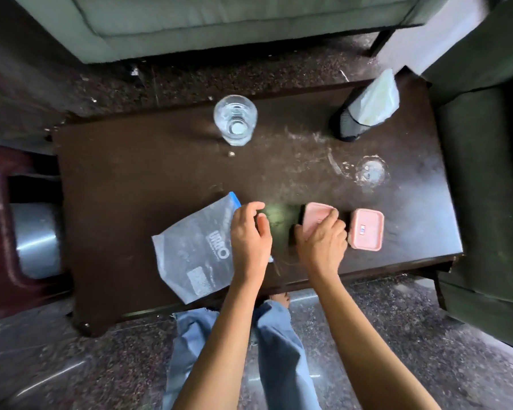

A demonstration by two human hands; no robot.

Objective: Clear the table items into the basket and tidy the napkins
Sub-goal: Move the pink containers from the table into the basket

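Nearest us, our right hand (323, 238) closes on a small pink rectangular plastic lidded box (316, 218), tilted up off the dark wooden table (160, 167); its twin (367, 229) lies just right, long axis running away from us. Our left hand (251, 232), fingers curled, perhaps steadies a dark object.

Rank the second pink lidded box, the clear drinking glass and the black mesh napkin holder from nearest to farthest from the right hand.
From the right hand:
1. Second pink lidded box, just to its right, near the front edge.
2. Clear drinking glass, far side, toward the left.
3. Black mesh napkin holder, far right corner; close to the glass's distance, hard to separate.
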